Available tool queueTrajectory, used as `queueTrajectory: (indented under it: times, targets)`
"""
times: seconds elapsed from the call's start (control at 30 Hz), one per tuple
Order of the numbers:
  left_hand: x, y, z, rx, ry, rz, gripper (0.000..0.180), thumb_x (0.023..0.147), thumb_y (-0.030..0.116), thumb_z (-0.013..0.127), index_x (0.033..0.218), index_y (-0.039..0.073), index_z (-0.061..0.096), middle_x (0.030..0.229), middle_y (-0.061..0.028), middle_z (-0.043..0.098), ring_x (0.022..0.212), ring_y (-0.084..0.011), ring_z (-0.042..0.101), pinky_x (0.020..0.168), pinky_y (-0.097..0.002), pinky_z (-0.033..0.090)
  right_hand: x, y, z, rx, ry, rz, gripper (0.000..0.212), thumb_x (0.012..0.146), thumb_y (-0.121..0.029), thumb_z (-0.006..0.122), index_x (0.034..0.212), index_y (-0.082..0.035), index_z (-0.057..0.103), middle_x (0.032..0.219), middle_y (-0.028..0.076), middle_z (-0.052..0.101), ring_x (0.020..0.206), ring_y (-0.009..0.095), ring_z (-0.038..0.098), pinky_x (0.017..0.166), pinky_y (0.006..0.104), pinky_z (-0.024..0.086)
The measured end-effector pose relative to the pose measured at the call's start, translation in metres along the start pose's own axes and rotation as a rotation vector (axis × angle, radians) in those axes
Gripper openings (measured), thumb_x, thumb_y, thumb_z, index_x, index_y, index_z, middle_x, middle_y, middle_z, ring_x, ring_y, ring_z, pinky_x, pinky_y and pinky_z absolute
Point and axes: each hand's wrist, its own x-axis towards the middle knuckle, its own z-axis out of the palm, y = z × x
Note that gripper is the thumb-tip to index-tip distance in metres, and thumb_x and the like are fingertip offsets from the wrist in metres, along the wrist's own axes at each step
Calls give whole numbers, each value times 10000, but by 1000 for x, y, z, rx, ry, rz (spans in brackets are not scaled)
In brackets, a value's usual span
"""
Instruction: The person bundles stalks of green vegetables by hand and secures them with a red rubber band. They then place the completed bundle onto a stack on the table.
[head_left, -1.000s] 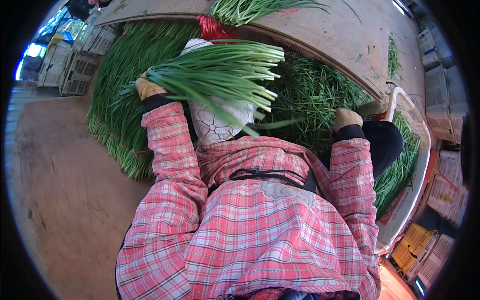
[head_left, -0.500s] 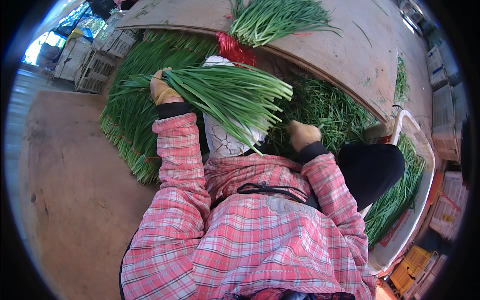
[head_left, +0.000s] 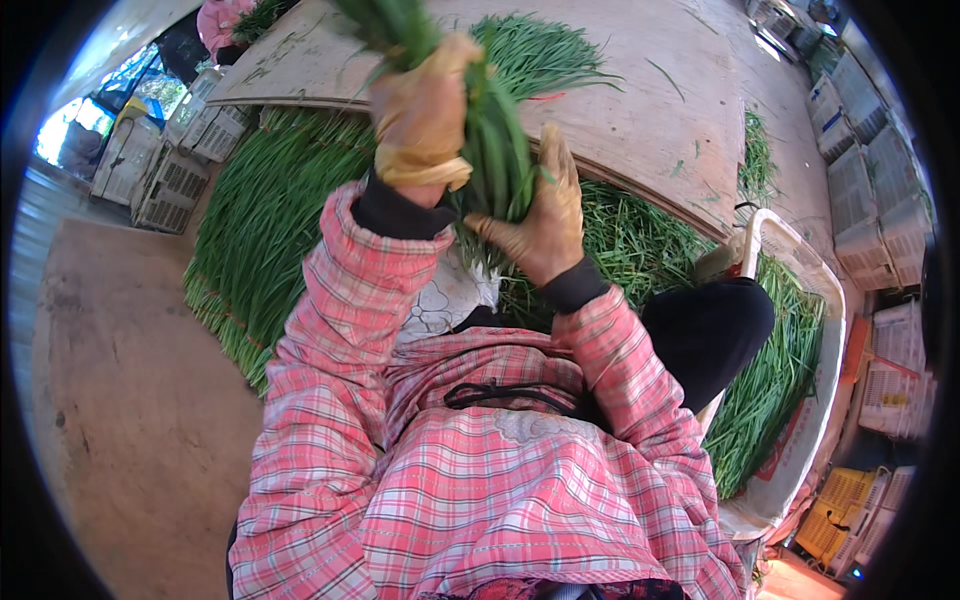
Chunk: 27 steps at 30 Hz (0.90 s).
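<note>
Garlic-chive bundle (head_left: 500,150) crosses above the worktop's (head_left: 640,110) near edge, long axis slanting far-left to near-right, gripped by my left hand (head_left: 425,112); my right hand (head_left: 545,222), open, flanks its near end.

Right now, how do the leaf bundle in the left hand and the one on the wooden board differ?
The held bundle is gathered narrow in the left hand's grip; the board bundle fans out, lying on the wooden board. The held bundle is blurred at its top; the board bundle looks sharper. Both are green, with long, thin leaves.
</note>
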Motion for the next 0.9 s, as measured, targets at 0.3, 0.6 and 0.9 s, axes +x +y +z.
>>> queueTrajectory:
  times: [0.3,0.6,0.9]
  targets:
    - [59,44,111,52,-442,568,146,831,143,581,856,-1,593,696,-121,605,654,-264,609,599,-325,473,5,49,-65,1091,-365,488,436,670,-29,695,1079,23,552,934,77,638,761,156,610,654,303,521]
    - [52,-9,96,-1012,-849,-464,478,915,319,560,1282,33,455,1196,-102,542,1033,-197,544,818,-332,459,-39,71,-76,1766,-82,505,829,655,-229,691,1347,48,326,1163,169,538,969,274,587,828,371,521]
    - [-52,-69,15,-439,-791,-394,409,918,207,568,1284,38,498,1155,-38,608,990,-113,589,800,-224,466,-41,96,-98,1877,117,424,912,637,-195,733,1362,81,253,1071,166,531,870,263,584,741,370,532]
